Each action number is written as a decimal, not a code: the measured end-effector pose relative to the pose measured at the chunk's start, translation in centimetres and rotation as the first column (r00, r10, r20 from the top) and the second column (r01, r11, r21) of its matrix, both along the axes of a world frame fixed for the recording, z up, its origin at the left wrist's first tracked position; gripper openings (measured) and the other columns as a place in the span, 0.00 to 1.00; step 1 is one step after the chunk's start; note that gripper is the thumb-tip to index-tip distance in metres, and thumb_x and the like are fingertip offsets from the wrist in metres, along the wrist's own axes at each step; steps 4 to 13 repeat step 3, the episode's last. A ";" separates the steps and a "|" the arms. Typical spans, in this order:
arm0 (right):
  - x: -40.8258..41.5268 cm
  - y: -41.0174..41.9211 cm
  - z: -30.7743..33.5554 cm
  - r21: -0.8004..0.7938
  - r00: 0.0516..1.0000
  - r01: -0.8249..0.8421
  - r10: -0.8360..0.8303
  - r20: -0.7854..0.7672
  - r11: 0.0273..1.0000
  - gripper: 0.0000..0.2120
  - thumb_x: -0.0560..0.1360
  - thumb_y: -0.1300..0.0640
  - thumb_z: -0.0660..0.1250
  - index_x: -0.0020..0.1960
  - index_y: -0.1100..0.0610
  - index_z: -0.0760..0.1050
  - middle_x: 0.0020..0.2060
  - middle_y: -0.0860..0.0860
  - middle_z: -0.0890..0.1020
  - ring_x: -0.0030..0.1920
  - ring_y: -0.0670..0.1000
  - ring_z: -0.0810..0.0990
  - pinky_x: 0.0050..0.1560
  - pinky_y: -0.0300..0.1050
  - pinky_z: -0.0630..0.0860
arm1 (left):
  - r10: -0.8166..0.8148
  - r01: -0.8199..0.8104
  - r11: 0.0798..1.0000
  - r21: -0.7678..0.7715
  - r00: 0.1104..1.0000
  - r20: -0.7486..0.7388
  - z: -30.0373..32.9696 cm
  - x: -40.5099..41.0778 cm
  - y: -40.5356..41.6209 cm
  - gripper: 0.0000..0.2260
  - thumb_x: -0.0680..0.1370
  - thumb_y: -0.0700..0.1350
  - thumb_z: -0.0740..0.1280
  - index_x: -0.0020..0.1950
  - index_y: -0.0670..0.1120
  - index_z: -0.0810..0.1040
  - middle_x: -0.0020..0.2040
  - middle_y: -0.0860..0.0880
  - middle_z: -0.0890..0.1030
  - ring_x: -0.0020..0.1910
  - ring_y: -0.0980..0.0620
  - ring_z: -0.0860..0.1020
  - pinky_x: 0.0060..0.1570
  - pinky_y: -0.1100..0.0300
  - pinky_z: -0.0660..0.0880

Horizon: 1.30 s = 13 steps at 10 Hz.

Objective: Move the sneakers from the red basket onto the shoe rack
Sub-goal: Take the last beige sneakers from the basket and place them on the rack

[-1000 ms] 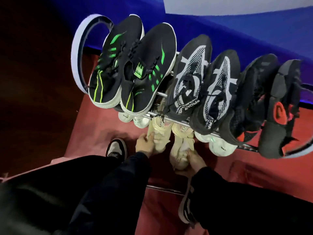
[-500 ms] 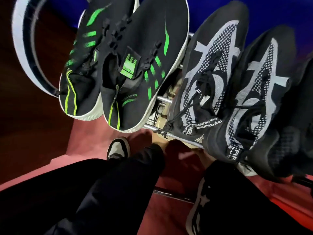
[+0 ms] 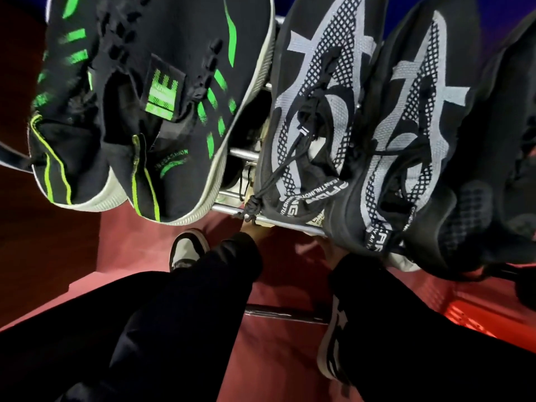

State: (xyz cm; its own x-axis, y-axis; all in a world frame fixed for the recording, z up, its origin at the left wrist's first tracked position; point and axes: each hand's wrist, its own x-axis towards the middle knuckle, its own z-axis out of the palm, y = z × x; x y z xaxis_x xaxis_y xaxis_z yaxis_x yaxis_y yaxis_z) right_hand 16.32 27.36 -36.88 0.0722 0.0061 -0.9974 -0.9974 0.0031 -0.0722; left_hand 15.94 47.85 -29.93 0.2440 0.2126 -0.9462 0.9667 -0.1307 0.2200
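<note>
- Shoe rack (image 3: 278, 220): chrome bars run from 9 towards 3 o'clock across the middle, carrying the sneakers on the top tier.
- Black-and-grey sneakers (image 3: 319, 111) sit at 1 o'clock, heels hanging over the front bar.
- Black-and-green sneakers (image 3: 174, 97) sit at 11 o'clock, just beside them.
- Red basket (image 3: 464, 317): only a corner shows at 4 o'clock.
- Left hand (image 3: 255, 229) reaches under the front bar; its grip cannot be told.
- Right hand (image 3: 330, 250) is mostly hidden below the sneakers; likewise unclear.
</note>
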 end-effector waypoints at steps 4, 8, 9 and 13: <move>1.6 1.4 12.5 -0.057 0.981 -0.010 0.021 0.195 0.998 0.09 0.83 0.51 0.59 0.50 0.54 0.76 0.43 0.50 0.80 0.39 0.48 0.77 0.43 0.44 0.74 | 0.007 -0.037 0.992 0.121 0.972 0.235 2.9 -0.6 -1.3 0.28 0.70 0.57 0.62 0.65 0.44 0.78 0.66 0.42 0.80 0.67 0.42 0.76 0.61 0.63 0.69; 1.6 1.4 12.5 -0.057 0.981 -0.010 0.021 0.195 0.998 0.09 0.83 0.51 0.59 0.50 0.54 0.76 0.43 0.50 0.80 0.39 0.48 0.77 0.43 0.44 0.74 | 0.007 -0.037 0.992 0.121 0.972 0.235 2.9 -0.6 -1.3 0.28 0.70 0.57 0.62 0.65 0.44 0.78 0.66 0.42 0.80 0.67 0.42 0.76 0.61 0.63 0.69; 1.6 1.4 12.5 -0.057 0.981 -0.010 0.021 0.195 0.998 0.09 0.83 0.51 0.59 0.50 0.54 0.76 0.43 0.50 0.80 0.39 0.48 0.77 0.43 0.44 0.74 | 0.007 -0.037 0.992 0.121 0.972 0.235 2.9 -0.6 -1.3 0.28 0.70 0.57 0.62 0.65 0.44 0.78 0.66 0.42 0.80 0.67 0.42 0.76 0.61 0.63 0.69; 1.6 1.4 12.5 -0.057 0.981 -0.010 0.021 0.195 0.998 0.09 0.83 0.51 0.59 0.50 0.54 0.76 0.43 0.50 0.80 0.39 0.48 0.77 0.43 0.44 0.74 | 0.007 -0.037 0.992 0.121 0.972 0.235 2.9 -0.6 -1.3 0.28 0.70 0.57 0.62 0.65 0.44 0.78 0.66 0.42 0.80 0.67 0.42 0.76 0.61 0.63 0.69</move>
